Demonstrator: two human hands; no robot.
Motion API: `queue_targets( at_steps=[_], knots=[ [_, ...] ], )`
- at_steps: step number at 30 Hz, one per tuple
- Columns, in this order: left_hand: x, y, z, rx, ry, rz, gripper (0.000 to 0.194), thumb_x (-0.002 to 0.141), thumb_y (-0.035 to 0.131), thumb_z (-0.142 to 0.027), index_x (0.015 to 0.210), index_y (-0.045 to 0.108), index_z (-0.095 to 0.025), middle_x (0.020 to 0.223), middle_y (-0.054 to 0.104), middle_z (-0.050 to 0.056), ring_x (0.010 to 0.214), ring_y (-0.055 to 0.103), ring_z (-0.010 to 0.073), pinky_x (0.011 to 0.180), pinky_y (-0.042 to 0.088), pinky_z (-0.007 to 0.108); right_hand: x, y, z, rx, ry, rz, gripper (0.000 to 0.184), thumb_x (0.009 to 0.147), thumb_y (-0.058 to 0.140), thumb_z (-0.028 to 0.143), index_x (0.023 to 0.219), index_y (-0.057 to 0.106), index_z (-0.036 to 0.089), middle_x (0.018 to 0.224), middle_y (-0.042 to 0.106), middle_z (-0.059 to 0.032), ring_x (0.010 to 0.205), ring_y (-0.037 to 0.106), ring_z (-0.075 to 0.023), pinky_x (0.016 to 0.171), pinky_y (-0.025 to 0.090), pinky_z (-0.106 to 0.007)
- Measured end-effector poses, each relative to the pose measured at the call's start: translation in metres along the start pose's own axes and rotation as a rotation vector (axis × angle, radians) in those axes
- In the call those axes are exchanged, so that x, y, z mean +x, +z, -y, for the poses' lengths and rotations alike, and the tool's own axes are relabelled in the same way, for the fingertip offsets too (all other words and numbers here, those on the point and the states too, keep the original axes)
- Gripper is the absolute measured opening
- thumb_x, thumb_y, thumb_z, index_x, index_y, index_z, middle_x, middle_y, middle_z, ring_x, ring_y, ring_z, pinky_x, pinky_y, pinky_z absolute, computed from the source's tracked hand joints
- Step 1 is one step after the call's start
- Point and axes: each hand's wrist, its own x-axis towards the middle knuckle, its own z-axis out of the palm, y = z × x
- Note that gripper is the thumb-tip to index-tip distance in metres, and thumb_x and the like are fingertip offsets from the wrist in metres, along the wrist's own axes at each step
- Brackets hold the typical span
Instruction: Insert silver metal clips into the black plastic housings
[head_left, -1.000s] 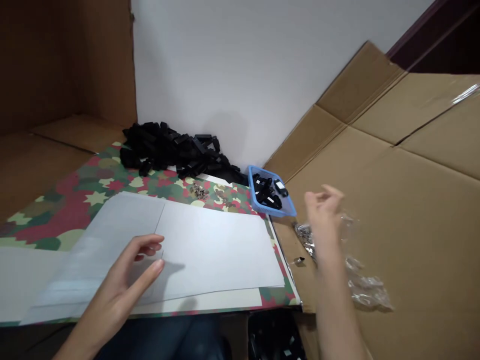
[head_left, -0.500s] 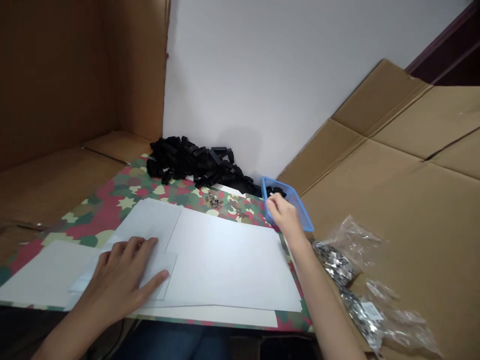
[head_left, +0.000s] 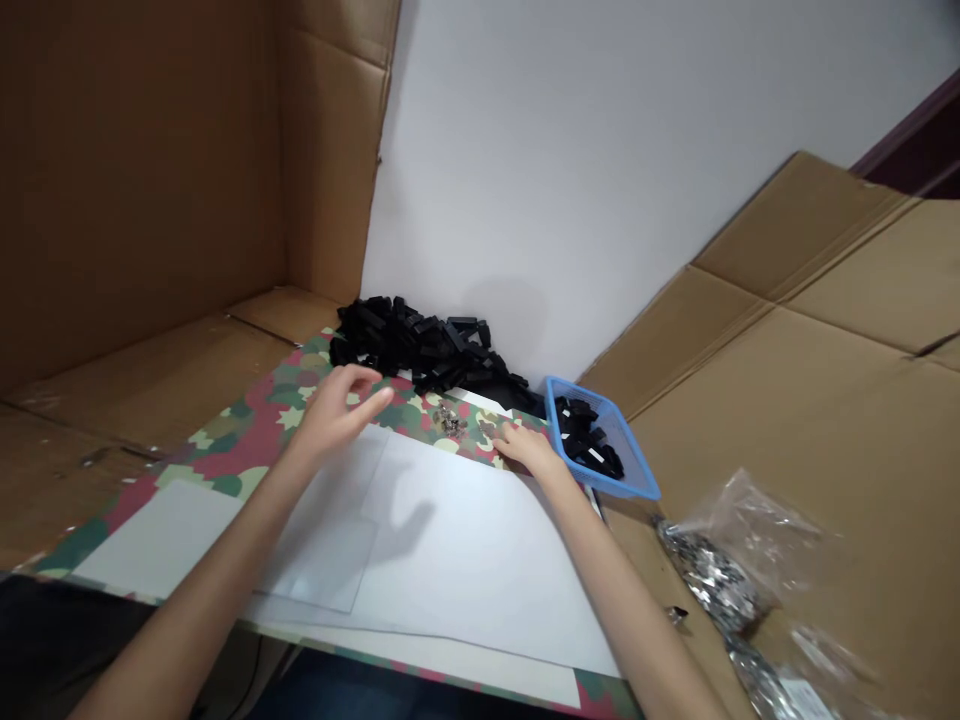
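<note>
My left hand [head_left: 339, 408] hangs above the table's far left part, just short of a heap of black plastic pieces [head_left: 431, 345]. Its thumb and fingers are apart, with nothing between them. Over at the small metal parts [head_left: 486, 430], my right hand [head_left: 527, 447] reaches down with its fingers bent close together at the tips. Whatever they pinch, if anything, is too small to make out. A second little pile of metal parts [head_left: 450, 421] lies between my hands. White sheets [head_left: 480, 550] and a clear-looking flat sheet [head_left: 322, 550] cover the near table.
A blue plastic basket [head_left: 643, 480] with black pieces [head_left: 585, 435] stands right of my right hand. Plastic bags of shiny metal parts [head_left: 716, 580] lie on cardboard at the right. Cardboard walls [head_left: 142, 150] and a white wall [head_left: 600, 180] enclose the camouflage-patterned tabletop [head_left: 247, 440].
My left hand has lifted off the sheets and moved forward toward the black heap. My right hand has left the basket and come left to the small metal parts. The view has shifted slightly.
</note>
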Motion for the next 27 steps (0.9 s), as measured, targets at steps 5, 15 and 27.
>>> queue_targets(
  at_steps=[5, 15, 27],
  knots=[
    [0.064, 0.042, 0.004, 0.173, -0.11, 0.073, 0.029, 0.092, 0.059, -0.035, 0.111, 0.061, -0.014, 0.116, 0.063, 0.009, 0.107, 0.06, 0.0241, 0.093, 0.05, 0.046, 0.007, 0.008, 0.003, 0.142, 0.026, -0.022, 0.032, 0.094, 0.058, 0.033, 0.121, 0.058, 0.017, 0.123, 0.06, -0.009, 0.104, 0.063, -0.0222, 0.087, 0.054, -0.043],
    [0.077, 0.095, -0.009, -0.072, -0.234, 0.203, 0.034, 0.092, 0.06, -0.031, 0.122, 0.057, -0.016, 0.125, 0.059, 0.01, 0.109, 0.06, 0.0244, 0.09, 0.053, 0.046, 0.006, 0.016, -0.017, 0.556, 0.045, -0.101, 0.03, 0.094, 0.059, 0.033, 0.118, 0.059, 0.016, 0.117, 0.063, -0.0079, 0.098, 0.064, -0.0208, 0.083, 0.056, -0.041],
    [-0.018, 0.01, -0.034, -1.3, -0.769, 0.471, 0.034, 0.095, 0.046, -0.04, 0.081, 0.058, -0.012, 0.07, 0.052, -0.001, 0.058, 0.053, 0.0073, 0.058, 0.049, 0.021, 0.005, 0.038, -0.033, 0.864, 0.033, -0.206, 0.027, 0.094, 0.058, 0.033, 0.114, 0.06, 0.015, 0.11, 0.065, -0.0065, 0.09, 0.066, -0.0185, 0.078, 0.057, -0.037]
  ],
)
